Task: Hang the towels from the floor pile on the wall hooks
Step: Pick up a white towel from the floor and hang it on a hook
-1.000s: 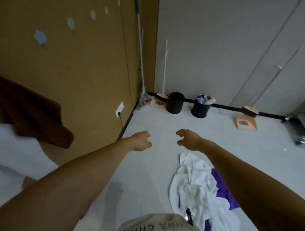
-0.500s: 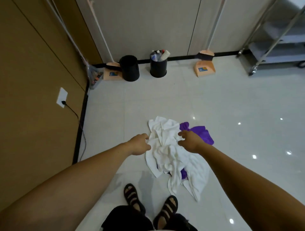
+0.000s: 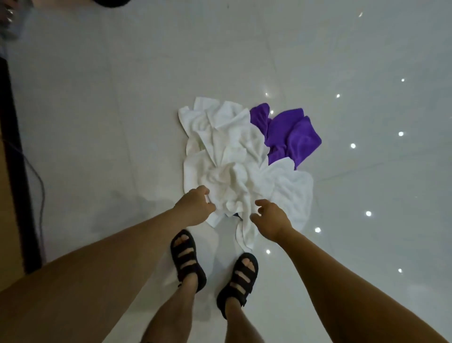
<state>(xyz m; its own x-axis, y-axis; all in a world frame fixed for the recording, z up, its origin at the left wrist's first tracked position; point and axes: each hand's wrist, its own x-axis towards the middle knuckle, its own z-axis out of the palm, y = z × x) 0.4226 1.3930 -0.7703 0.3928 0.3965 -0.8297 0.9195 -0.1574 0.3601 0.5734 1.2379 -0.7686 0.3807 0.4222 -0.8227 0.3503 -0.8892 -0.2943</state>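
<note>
Pile on floor: white towels (image 3: 234,166) crumpled in a heap on the pale glossy floor (image 3: 97,122), just beyond the person's feet. A purple towel (image 3: 291,137) lies at the far right of the heap, its near edge tucked under the white cloth. A dark scrap shows under the near edge of the heap; too small to identify.

Left hand (image 3: 195,208): at the near left edge of the white towels, fingers curled, knuckles up. A sliver of white shows at the fingertips; cannot tell whether cloth is pinched or only touched.

Right hand (image 3: 271,220): over the near right part of the heap, fingers loosely bent and spread, thumb apart, nothing held. Contact with cloth unclear.

Black sandals (image 3: 186,259) planted near the pile. A dark baseboard (image 3: 17,171) runs down the left edge, a thin cable (image 3: 36,176) beside it. A black object (image 3: 111,2) is cut off at the far edge.
</note>
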